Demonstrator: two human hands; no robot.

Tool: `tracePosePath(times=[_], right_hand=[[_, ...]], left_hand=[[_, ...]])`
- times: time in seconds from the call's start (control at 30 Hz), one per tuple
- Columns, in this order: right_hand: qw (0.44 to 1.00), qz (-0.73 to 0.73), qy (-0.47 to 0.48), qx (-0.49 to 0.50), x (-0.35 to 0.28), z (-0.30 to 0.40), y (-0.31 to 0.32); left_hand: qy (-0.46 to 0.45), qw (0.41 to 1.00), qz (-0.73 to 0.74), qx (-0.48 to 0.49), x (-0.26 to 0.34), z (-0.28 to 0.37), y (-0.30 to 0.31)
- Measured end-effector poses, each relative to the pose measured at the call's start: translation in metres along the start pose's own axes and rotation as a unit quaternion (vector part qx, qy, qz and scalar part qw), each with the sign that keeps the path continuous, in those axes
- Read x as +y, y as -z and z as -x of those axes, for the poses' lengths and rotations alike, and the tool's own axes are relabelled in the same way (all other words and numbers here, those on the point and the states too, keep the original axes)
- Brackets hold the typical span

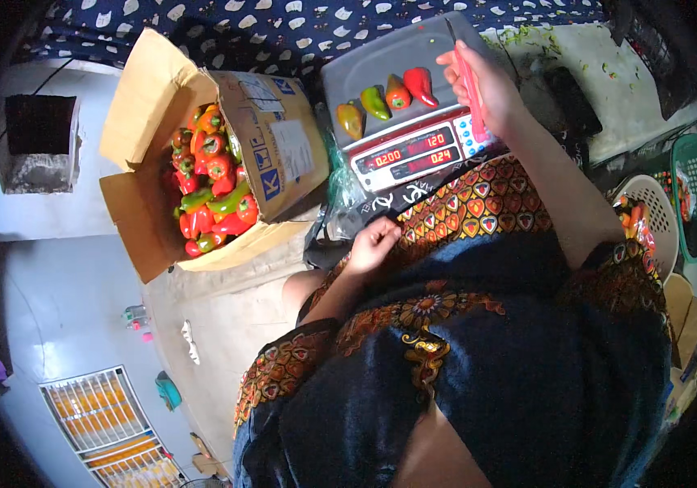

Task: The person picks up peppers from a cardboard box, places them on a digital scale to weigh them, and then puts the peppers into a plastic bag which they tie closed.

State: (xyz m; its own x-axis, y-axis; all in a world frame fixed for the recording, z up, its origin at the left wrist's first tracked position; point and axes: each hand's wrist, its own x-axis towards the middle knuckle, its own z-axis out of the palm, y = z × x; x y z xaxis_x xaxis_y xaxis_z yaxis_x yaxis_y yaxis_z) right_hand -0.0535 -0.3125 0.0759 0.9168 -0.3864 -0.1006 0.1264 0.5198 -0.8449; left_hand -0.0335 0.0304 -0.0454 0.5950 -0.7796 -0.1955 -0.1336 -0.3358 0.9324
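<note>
My right hand (pixel 487 85) holds a knife by its pink handle (pixel 469 91) above the right side of a digital scale (pixel 379 58); the dark blade points up and away. On the scale's grey pan lie a red pepper (pixel 420 85), an orange-green pepper (pixel 397 91), a green pepper (pixel 374 102) and a yellow-green pepper (pixel 349 119) in a slanting row. The lit display (pixel 409 152) faces me. My left hand (pixel 375 243) rests by my lap with its fingers curled; nothing shows in it.
An open cardboard box (pixel 275 146) full of red, orange and green peppers (pixel 214 183) lies left of the scale. Green trimmings (pixel 534 41) are scattered at the upper right. A white basket (pixel 659 222) and a green basket (pixel 693 158) stand at the right. Clear plastic (pixel 343 183) lies beside the scale.
</note>
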Motion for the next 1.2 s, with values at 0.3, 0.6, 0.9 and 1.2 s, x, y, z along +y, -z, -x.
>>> tracePosePath(times=[0.3,0.6,0.9,1.2], right_hand=[[1.000,0.019,-0.011,0.008,0.004,-0.006,0.009],[1.000,-0.005,0.011,-0.011,0.005,-0.005,0.002],[0.998,-0.020,-0.020,-0.055,-0.002,-0.004,0.005],[0.985,-0.098,-0.046,-0.137,-0.012,0.008,-0.006]], left_hand=[[-0.029,0.984,-0.153,0.088,-0.010,-0.014,0.000],[0.013,0.988,-0.132,0.080,-0.002,-0.012,-0.001],[-0.112,0.922,-0.154,0.338,0.092,-0.113,0.055],[-0.031,0.823,-0.488,0.288,0.108,-0.146,0.069]])
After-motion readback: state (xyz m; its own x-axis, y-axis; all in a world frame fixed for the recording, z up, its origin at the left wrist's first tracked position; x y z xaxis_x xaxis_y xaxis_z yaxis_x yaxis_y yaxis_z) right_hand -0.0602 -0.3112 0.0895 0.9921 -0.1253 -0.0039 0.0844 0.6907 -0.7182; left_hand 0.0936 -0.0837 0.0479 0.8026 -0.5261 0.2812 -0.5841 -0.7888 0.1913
